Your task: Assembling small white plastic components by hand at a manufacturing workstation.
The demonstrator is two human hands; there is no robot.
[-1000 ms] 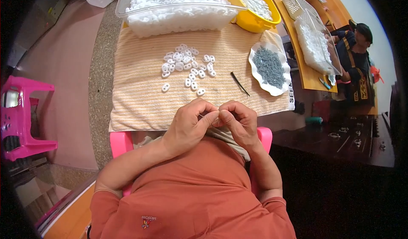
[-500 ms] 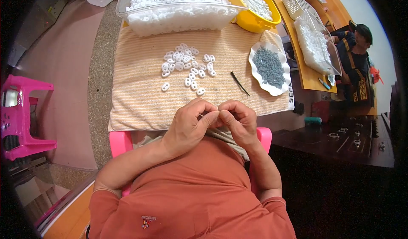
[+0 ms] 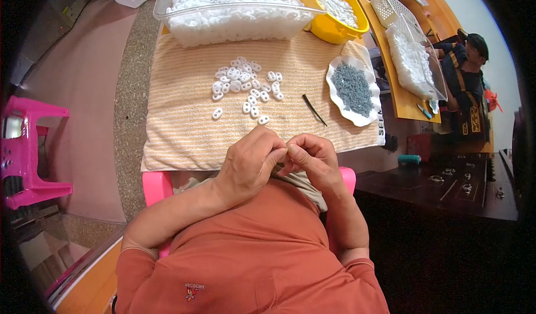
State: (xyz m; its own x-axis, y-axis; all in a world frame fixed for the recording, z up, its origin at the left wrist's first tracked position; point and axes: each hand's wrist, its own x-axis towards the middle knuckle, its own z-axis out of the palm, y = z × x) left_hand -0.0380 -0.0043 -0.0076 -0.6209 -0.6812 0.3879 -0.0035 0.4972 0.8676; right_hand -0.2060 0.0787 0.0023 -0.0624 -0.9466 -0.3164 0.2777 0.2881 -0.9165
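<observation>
My left hand (image 3: 251, 160) and my right hand (image 3: 312, 157) meet fingertip to fingertip at the near edge of a striped towel (image 3: 184, 141). Both are closed in a pinch; whatever lies between the fingers is hidden or too small to name. Just beyond them, small white two-holed oval plastic pieces (image 3: 237, 79) lie in a loose pile, with one piece (image 3: 263, 120) close to my left knuckles. A thin dark stick-like tool (image 3: 315, 110) rests on the towel to the right. Beside it, a white scalloped dish (image 3: 363, 120) holds many small grey-blue pieces (image 3: 353, 89).
At the far side stand a clear bin (image 3: 240, 12) full of white pieces and a yellow basin (image 3: 340, 34). Another person (image 3: 466, 62) sits at a wooden table (image 3: 405, 101) on the right, by another clear bin (image 3: 413, 74). A pink stool (image 3: 25, 152) is at left.
My hands stay pinched together, with slight shifts of the fingers; the right hand's lower fingers have spread a little. The pieces on the towel have not moved.
</observation>
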